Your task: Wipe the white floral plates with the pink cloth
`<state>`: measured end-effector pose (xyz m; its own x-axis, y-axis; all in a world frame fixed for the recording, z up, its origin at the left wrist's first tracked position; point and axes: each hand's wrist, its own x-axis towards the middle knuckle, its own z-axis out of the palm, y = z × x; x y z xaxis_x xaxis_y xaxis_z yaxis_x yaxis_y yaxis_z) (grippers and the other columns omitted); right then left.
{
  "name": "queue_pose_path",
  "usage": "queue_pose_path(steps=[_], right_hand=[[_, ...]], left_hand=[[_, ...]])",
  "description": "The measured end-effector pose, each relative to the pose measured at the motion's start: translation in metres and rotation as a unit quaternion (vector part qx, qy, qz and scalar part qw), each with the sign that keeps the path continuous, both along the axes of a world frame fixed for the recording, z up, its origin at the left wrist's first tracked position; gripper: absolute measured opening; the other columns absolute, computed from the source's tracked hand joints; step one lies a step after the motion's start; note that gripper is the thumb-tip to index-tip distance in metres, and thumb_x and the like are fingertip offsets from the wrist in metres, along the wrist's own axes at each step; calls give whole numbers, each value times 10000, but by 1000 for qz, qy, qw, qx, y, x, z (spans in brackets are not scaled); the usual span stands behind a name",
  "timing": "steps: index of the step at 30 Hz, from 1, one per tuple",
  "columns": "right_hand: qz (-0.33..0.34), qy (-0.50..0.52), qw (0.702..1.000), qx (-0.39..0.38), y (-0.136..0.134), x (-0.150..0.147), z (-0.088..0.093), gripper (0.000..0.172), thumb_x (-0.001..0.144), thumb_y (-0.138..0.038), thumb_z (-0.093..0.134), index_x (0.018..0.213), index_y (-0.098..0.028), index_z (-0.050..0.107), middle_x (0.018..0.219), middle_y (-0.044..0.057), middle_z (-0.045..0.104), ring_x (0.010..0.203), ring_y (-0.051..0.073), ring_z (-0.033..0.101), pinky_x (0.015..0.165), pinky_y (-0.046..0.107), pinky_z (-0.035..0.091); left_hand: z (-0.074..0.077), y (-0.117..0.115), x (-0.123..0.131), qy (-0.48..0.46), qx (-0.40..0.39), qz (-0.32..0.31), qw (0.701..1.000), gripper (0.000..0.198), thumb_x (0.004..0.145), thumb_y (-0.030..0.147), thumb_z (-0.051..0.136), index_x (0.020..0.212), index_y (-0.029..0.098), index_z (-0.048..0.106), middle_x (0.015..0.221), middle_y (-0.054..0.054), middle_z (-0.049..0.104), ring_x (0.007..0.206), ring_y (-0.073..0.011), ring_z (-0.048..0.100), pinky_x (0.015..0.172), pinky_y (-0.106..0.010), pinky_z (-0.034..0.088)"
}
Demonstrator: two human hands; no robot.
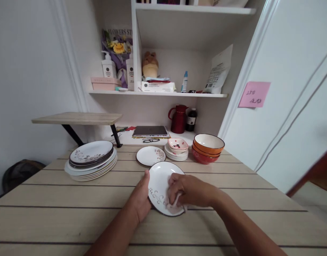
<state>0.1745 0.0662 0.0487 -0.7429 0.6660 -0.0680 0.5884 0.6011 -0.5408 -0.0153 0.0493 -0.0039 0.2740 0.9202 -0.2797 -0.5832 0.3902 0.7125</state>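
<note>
A white plate (160, 177) with a dark rim and a brown scroll pattern is tilted up above the wooden table. My left hand (142, 195) grips its left edge, the thumb over the rim and the fingers behind. Bunched in my right hand (188, 190) is a pale pinkish cloth (174, 206), pressed against the plate's face on the right. Just behind lies another white plate (148, 155) with a floral print. To its right a small square bowl (178, 144) rests on a stack of small white plates (176, 155).
A tall stack of plates (91, 160) stands at the left, near a raised wooden stand (78, 118). Orange and red bowls (208, 147) are nested at the right. Glasses (151, 140), a laptop (150, 131) and a red jug (178, 119) sit at the back under shelves.
</note>
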Motion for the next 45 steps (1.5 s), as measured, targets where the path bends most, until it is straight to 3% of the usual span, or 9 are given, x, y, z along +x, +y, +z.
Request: queue_pose_path(steps=[6, 10, 13, 19, 29, 33, 37, 41, 45], right_hand=[[-233, -54, 958, 156, 14, 8, -7, 226, 756, -197, 629, 904, -327, 739, 983, 10, 623, 820, 162, 610, 705, 252, 407], [-307, 6, 921, 239, 23, -12, -26, 232, 867, -267, 548, 1032, -309, 706, 1066, 46, 602, 878, 177, 609, 717, 259, 429], [-289, 79, 916, 268, 23, -30, -35, 265, 890, -257, 520, 1100, -284, 679, 1150, 66, 574, 999, 200, 579, 822, 289, 454], [-110, 143, 950, 257, 3, -51, -30, 394, 844, -171, 550, 1224, -246, 621, 1360, 101, 469, 1265, 263, 414, 1040, 407, 367], [65, 91, 993, 21, -9, -22, 0, 415, 698, -64, 641, 1037, -293, 708, 1268, 12, 546, 1156, 179, 528, 1000, 286, 384], [-5, -16, 1000, -14, -4, 0, 6, 337, 642, -125, 711, 920, -312, 740, 1114, -16, 597, 954, 163, 596, 845, 254, 432], [-153, -81, 984, 48, 7, 12, 2, 319, 640, -166, 706, 912, -331, 736, 1010, -7, 610, 820, 161, 603, 709, 251, 415], [-285, -62, 942, 169, 20, 0, -15, 333, 756, -183, 619, 1049, -321, 695, 1077, 35, 599, 896, 181, 609, 756, 264, 420], [-273, 12, 929, 250, 21, -22, -30, 362, 859, -196, 528, 1199, -271, 626, 1235, 91, 559, 1067, 217, 570, 881, 307, 437]], left_hand=[[2, -4, 1, 7, -4, 19, 1000, 620, 844, 537, 504, 1353, 184, 476, 1216, -159, 660, 1104, -295, 619, 927, -440, 461], [5, -6, 3, -21, 7, 13, 1000, 619, 847, 508, 520, 1378, 198, 448, 1235, -160, 649, 1130, -292, 606, 947, -441, 445], [4, -5, 5, -29, 8, -5, 1000, 640, 839, 532, 516, 1382, 202, 445, 1245, -163, 643, 1145, -294, 595, 963, -445, 431], [-3, 3, 1, -87, 22, -52, 995, 764, 786, 714, 372, 1364, 224, 469, 1243, -148, 646, 1174, -284, 574, 992, -442, 410], [4, -2, 1, -40, 15, -43, 998, 682, 836, 648, 389, 1228, 124, 582, 1096, -168, 703, 1041, -292, 640, 894, -415, 478], [6, -5, 3, 8, 29, 14, 999, 551, 839, 456, 561, 1312, 179, 504, 1090, -152, 708, 984, -275, 662, 853, -399, 495], [6, -6, 4, 44, 30, 57, 997, 560, 818, 355, 621, 1341, 226, 466, 1108, -141, 703, 965, -265, 669, 835, -401, 503], [6, -5, 4, 44, 22, 57, 997, 565, 814, 356, 628, 1343, 244, 465, 1130, -139, 697, 977, -262, 668, 845, -407, 503], [6, -5, 4, -3, 35, 21, 999, 606, 811, 414, 623, 1365, 242, 447, 1170, -144, 684, 1024, -263, 654, 891, -412, 482]])
